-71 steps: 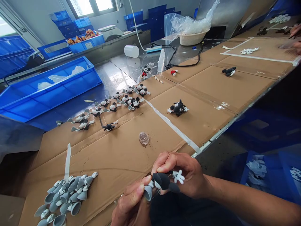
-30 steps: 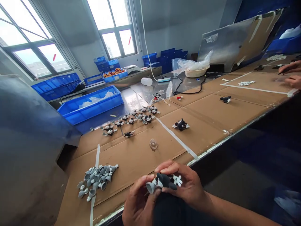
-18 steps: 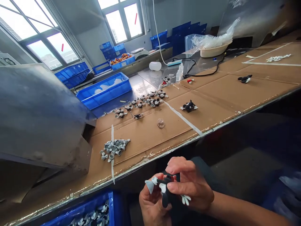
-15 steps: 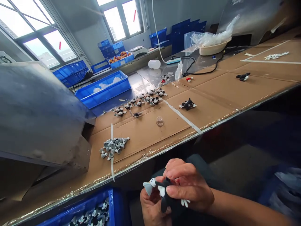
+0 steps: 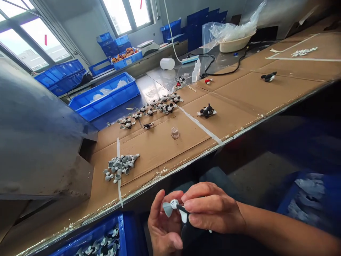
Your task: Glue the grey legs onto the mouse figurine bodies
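Below the table edge, my right hand (image 5: pixel 211 209) is closed round a small black and white mouse figure (image 5: pixel 183 215) with a grey cone-shaped arm piece (image 5: pixel 167 208) sticking out to the left. My left hand (image 5: pixel 163 227) cups under the figure, thumb raised beside the grey piece. On the cardboard-covered table (image 5: pixel 160 149) lies a pile of grey arm pieces (image 5: pixel 120 165). Farther back, a row of assembled figures (image 5: pixel 149 111) runs along the cardboard, and a small black cluster (image 5: pixel 207 111) lies to the right.
A small clear cup (image 5: pixel 175 132) stands on the cardboard. A blue bin (image 5: pixel 122 234) with more figure parts sits below the table at my left. A large blue crate (image 5: pixel 106 96), a glue bottle (image 5: pixel 196 71), cables and a bagged basket (image 5: pixel 234 42) lie at the back. A grey metal housing (image 5: pixel 39 142) fills the left.
My hands have come back from over the cardboard to below the table edge, still holding the figure. The view swung left and down, bringing the blue bin into sight.
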A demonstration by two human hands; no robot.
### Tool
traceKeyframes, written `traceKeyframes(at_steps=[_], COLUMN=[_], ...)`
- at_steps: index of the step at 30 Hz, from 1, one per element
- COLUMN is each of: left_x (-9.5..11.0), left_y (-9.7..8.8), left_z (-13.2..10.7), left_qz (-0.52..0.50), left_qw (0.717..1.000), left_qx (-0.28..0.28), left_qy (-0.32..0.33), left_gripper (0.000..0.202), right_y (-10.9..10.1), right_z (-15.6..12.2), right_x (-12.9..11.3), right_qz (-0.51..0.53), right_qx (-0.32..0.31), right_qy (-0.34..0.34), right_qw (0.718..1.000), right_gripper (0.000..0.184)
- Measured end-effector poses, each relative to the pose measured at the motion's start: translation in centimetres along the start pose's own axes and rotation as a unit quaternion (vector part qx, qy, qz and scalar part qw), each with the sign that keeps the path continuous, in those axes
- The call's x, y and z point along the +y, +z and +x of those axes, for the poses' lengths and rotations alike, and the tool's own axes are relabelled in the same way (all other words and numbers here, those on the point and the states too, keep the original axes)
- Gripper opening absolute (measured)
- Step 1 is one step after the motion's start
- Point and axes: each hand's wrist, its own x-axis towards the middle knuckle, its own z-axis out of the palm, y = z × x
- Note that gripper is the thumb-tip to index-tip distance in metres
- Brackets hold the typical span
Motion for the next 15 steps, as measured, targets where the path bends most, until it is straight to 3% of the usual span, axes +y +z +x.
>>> traceKeyframes(at_steps=[6, 15], left_x=[0.4, -0.2], left_y=[-1.5, -2.2], left_z=[1.5, 2.2], left_qz=[0.063, 0.141], left_qw=[0.994, 0.981], left_qx=[-0.078, -0.094], left_qy=[0.052, 0.098], left_gripper=[0.035, 0.032], right_y=[-0.4, -1.2], right_z=[-0.5, -0.3], right_x=[0.5, 1.4], right_qz=[-0.041, -0.075], right_qx=[-0.026, -0.040], right_qy=[-0.069, -0.097], right_qw=[0.996, 0.992], right_gripper=[0.010, 0.013])
